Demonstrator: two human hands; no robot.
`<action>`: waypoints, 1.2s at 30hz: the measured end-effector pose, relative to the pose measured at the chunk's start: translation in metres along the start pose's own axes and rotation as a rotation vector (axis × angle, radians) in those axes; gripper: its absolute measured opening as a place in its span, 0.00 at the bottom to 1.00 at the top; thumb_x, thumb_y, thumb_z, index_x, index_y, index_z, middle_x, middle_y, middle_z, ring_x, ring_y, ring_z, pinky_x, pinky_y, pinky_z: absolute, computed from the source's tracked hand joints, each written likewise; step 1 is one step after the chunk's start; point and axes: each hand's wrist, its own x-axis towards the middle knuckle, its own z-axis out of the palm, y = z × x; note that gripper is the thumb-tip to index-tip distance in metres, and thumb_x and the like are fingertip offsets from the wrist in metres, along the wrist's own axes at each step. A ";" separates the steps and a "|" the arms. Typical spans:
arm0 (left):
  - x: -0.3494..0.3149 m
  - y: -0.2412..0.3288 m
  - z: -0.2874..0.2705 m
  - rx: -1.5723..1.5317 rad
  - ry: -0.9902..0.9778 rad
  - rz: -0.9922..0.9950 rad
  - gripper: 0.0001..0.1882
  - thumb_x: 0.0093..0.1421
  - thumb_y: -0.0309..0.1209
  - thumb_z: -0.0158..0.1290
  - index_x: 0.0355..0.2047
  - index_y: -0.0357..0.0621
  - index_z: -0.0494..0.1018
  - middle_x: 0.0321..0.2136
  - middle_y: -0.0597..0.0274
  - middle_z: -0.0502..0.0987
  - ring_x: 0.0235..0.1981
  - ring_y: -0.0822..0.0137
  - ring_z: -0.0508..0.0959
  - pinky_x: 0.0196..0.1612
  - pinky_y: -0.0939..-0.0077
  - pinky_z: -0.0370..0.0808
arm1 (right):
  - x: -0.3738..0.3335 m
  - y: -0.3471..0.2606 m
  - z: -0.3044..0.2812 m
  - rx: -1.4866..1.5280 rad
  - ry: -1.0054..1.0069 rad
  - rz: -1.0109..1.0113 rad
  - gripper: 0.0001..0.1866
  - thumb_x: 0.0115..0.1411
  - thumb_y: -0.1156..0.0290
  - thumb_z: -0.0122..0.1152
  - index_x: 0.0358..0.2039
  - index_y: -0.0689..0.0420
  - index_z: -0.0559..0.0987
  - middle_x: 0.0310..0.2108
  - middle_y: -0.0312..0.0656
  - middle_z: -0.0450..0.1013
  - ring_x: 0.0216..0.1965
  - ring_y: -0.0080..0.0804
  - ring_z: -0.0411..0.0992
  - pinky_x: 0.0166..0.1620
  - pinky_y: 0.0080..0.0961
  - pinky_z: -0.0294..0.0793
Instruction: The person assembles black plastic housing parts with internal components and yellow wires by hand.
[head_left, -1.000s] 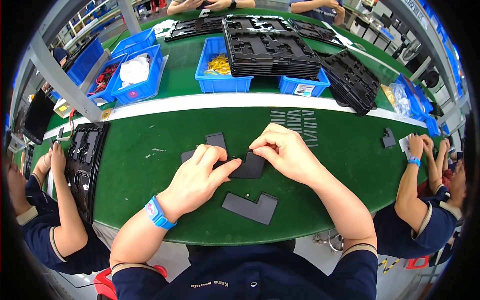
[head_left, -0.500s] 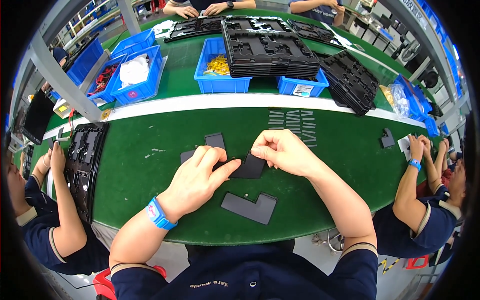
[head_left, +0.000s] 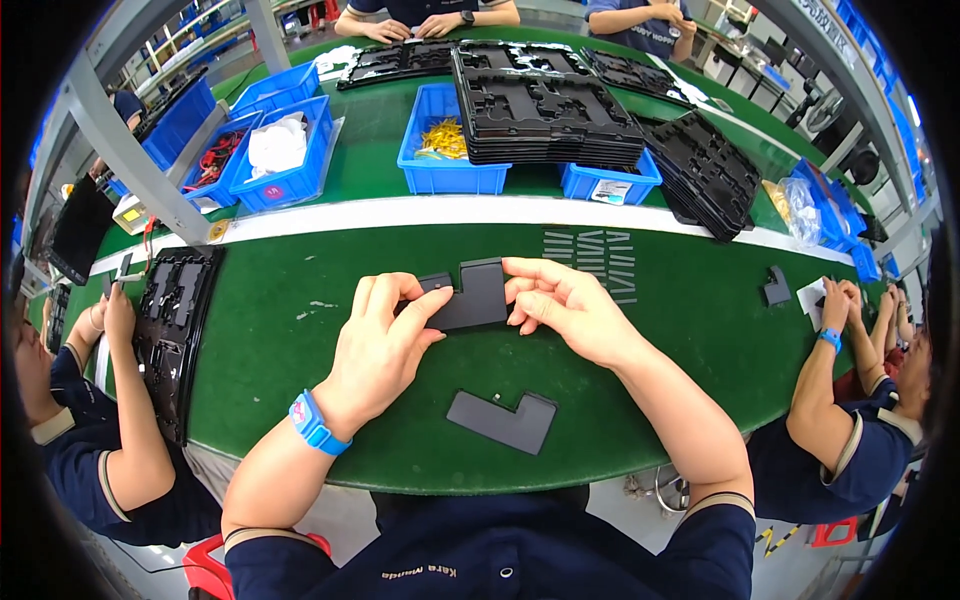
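Observation:
A dark grey L-shaped flat piece (head_left: 478, 300) is between my hands, raised toward the middle of the green table. My left hand (head_left: 378, 335) pinches its left part between thumb and fingers, covering that end. At its right edge, my right hand (head_left: 565, 308) has bent fingers against the side, the index fingertip by the upper corner. A second L-shaped piece (head_left: 505, 422) of the same colour lies nearer me on the table, a tiny bit of something in its notch. Whether another piece sits beneath the held one, I cannot tell.
Thin grey strips (head_left: 590, 265) lie in rows beyond my right hand. A small dark L-shaped piece (head_left: 776, 287) is farther right. Black trays (head_left: 175, 330) stand at left; more stacked trays (head_left: 550, 115) and a blue bin (head_left: 455, 180) are at the back. Co-workers sit on both sides.
The piece in my hands has turned and shifted slightly left and away from me. My right hand has moved from a pinch at its top to its right edge. The piece lying behind no longer shows separately.

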 end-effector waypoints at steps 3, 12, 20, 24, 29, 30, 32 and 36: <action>0.000 -0.001 0.001 -0.007 -0.002 0.000 0.31 0.40 0.19 0.67 0.49 0.45 0.76 0.39 0.56 0.69 0.40 0.55 0.70 0.38 0.64 0.74 | -0.002 0.004 0.002 -0.059 -0.051 -0.090 0.27 0.70 0.71 0.51 0.67 0.59 0.62 0.47 0.39 0.71 0.42 0.25 0.72 0.46 0.24 0.74; -0.001 -0.003 -0.001 -0.021 -0.022 -0.013 0.30 0.41 0.19 0.66 0.49 0.44 0.76 0.39 0.56 0.69 0.40 0.55 0.70 0.41 0.63 0.73 | -0.008 -0.002 0.016 -0.504 0.041 -0.217 0.32 0.65 0.79 0.55 0.69 0.54 0.60 0.45 0.42 0.71 0.36 0.25 0.70 0.43 0.24 0.75; 0.005 -0.019 -0.018 0.073 -0.112 -0.055 0.23 0.47 0.22 0.64 0.46 0.42 0.76 0.40 0.56 0.69 0.42 0.54 0.71 0.44 0.64 0.74 | -0.012 -0.016 -0.012 -0.794 0.184 -0.230 0.30 0.59 0.76 0.63 0.63 0.54 0.68 0.43 0.42 0.73 0.31 0.26 0.70 0.38 0.25 0.74; -0.001 -0.030 -0.034 -0.011 -0.246 -0.246 0.23 0.47 0.20 0.63 0.47 0.39 0.75 0.40 0.54 0.69 0.43 0.52 0.70 0.48 0.63 0.71 | -0.007 -0.028 -0.045 -0.887 0.252 -0.065 0.09 0.56 0.76 0.66 0.38 0.62 0.79 0.32 0.39 0.75 0.28 0.24 0.70 0.36 0.24 0.73; 0.008 -0.021 -0.031 0.096 -0.084 -0.126 0.21 0.42 0.24 0.68 0.38 0.44 0.76 0.38 0.58 0.71 0.41 0.54 0.72 0.43 0.62 0.73 | -0.011 -0.028 -0.057 -0.997 0.201 0.076 0.07 0.51 0.74 0.70 0.27 0.60 0.80 0.25 0.39 0.72 0.27 0.28 0.71 0.34 0.28 0.72; 0.007 -0.018 -0.026 0.052 -0.079 -0.068 0.21 0.41 0.27 0.70 0.37 0.46 0.76 0.38 0.58 0.71 0.41 0.54 0.72 0.43 0.63 0.73 | -0.012 -0.026 -0.056 -0.998 0.205 0.078 0.07 0.51 0.74 0.70 0.27 0.60 0.80 0.25 0.39 0.72 0.27 0.28 0.71 0.34 0.28 0.72; 0.005 -0.007 -0.017 -0.116 -0.190 0.132 0.24 0.38 0.34 0.72 0.38 0.47 0.77 0.38 0.58 0.72 0.42 0.53 0.73 0.45 0.62 0.72 | -0.010 -0.023 -0.054 -1.050 0.194 0.054 0.08 0.50 0.73 0.71 0.27 0.60 0.80 0.25 0.38 0.72 0.27 0.29 0.71 0.34 0.29 0.72; 0.002 0.019 -0.009 -0.325 -0.536 0.284 0.32 0.38 0.44 0.72 0.45 0.49 0.77 0.37 0.62 0.72 0.40 0.57 0.72 0.46 0.64 0.72 | -0.005 -0.025 -0.046 -1.001 0.206 0.083 0.07 0.50 0.72 0.71 0.27 0.59 0.80 0.25 0.38 0.71 0.27 0.30 0.71 0.34 0.30 0.71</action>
